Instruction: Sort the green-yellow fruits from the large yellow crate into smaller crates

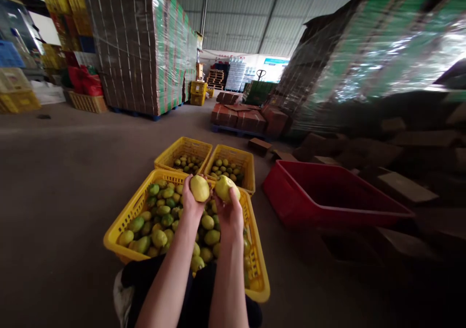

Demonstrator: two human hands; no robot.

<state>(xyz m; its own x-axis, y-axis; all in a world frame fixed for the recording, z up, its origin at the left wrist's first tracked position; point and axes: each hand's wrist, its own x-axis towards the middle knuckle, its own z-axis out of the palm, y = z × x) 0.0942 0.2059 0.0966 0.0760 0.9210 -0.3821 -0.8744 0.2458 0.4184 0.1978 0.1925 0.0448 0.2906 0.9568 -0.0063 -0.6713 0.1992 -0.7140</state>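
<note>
My left hand (190, 202) is closed around a pale yellow lemon (200, 188), cupping it from the left and below. Beside it, my right hand (231, 214) grips a second yellow lemon (224, 187), with the thumb along its right side. Both fruits are held close together above a large yellow plastic crate (125, 216). Inside that crate lie many green and yellow lemons (159, 238); my forearms hide part of them.
Beyond it stand two smaller yellow crates, one at left (171, 148) and one at right (236, 155), each partly filled with lemons. A red tub (287, 197) is to the right, near cardboard boxes (404, 187). Wrapped pallet stacks (127, 46) rise behind.
</note>
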